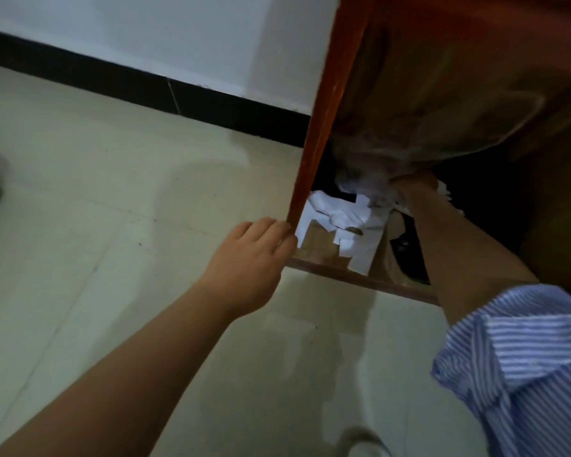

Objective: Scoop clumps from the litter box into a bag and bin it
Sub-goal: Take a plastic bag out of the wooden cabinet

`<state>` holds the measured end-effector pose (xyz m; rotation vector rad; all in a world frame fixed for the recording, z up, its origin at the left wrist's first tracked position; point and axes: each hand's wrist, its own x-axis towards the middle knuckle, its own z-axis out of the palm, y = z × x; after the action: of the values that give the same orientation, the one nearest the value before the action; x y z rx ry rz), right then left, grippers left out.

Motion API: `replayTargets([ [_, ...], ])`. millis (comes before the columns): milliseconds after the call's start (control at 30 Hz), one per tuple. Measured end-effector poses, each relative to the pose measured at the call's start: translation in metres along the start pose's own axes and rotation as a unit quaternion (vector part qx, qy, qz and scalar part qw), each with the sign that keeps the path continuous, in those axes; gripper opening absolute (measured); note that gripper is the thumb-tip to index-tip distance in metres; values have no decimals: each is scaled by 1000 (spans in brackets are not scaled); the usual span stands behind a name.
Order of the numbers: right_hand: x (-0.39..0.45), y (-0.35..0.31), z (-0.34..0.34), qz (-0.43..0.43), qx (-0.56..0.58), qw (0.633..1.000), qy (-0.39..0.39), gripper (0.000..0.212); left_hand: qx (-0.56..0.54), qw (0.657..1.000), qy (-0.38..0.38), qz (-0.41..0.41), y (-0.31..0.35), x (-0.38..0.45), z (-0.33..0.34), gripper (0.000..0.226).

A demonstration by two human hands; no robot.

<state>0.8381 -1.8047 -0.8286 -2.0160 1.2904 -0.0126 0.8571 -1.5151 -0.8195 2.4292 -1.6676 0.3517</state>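
1. Your left hand (254,255) lies loosely curled, fingertips against the red-brown wooden door edge (327,127).
2. Your right hand (412,186) clutches the gathered neck of the clear plastic bag (426,103), far right inside the opening.
3. White paper scraps (340,222) lie just below the bag.

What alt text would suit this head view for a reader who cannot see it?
The right hand pushes a crumpled clear plastic bag into a dark wooden cabinet holding white paper scraps, while the left hand touches the edge of its reddish-brown wooden door. Pale floor tiles lie below.
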Motion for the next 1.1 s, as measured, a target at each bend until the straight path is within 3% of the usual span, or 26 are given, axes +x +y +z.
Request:
replayTargets([
  [100, -12, -1, -7, 9, 179, 984, 17, 39, -52, 997, -41, -35, 12, 5, 8, 45],
  [167, -34, 14, -16, 3, 213, 977, -17, 28, -74, 995, -20, -65, 24, 12, 13, 49],
  [233, -63, 33, -27, -33, 233, 966, -109, 19, -91, 992, 20, -89, 36, 19, 22, 55],
  [300, -85, 57, -36, -50, 217, 953, -206, 34, -89, 992, 36, -83, 49, 27, 31, 70],
  [367, -103, 76, -45, -51, 184, 936, -295, 15, -93, 994, 12, -64, 65, 35, 32, 88],
  [400, -104, 84, -48, -31, 176, 926, -332, 20, -107, 992, -22, -65, 71, 39, 27, 98],
  [467, -102, 97, -55, -3, 147, 919, -366, 54, -180, 969, -150, -83, 81, 45, 20, 103],
  [500, -101, 99, -58, 2, 137, 919, -370, 51, -231, 942, -225, -95, 84, 45, 23, 98],
  [567, -100, 98, -62, 9, 122, 906, -405, 19, -276, 908, -294, -110, 88, 47, 31, 87],
  [600, -100, 95, -62, 11, 114, 902, -417, 11, -274, 908, -298, -107, 89, 48, 34, 78],
  [667, -101, 90, -62, 4, 74, 888, -454, 16, -244, 917, -298, -102, 90, 51, 35, 45],
  [733, -105, 82, -62, 8, 33, 883, -467, 6, -207, 923, -299, -123, 88, 51, 35, 32],
  [800, -104, 75, -64, -24, -23, 908, -417, 17, -139, 933, -300, -143, 80, 47, 30, 35],
  [933, -88, 54, -52, -175, -96, 970, -137, 11, -35, 936, -297, -186, 61, 38, 25, 35],
  [1000, -63, 43, -34, -245, -163, 955, -44, 17, -62, 927, -298, -222, 56, 36, 24, 30],
  [1100, -21, 22, 2, -310, -268, 912, 19, 29, -86, 927, -280, -235, 52, 29, 24, 40],
])
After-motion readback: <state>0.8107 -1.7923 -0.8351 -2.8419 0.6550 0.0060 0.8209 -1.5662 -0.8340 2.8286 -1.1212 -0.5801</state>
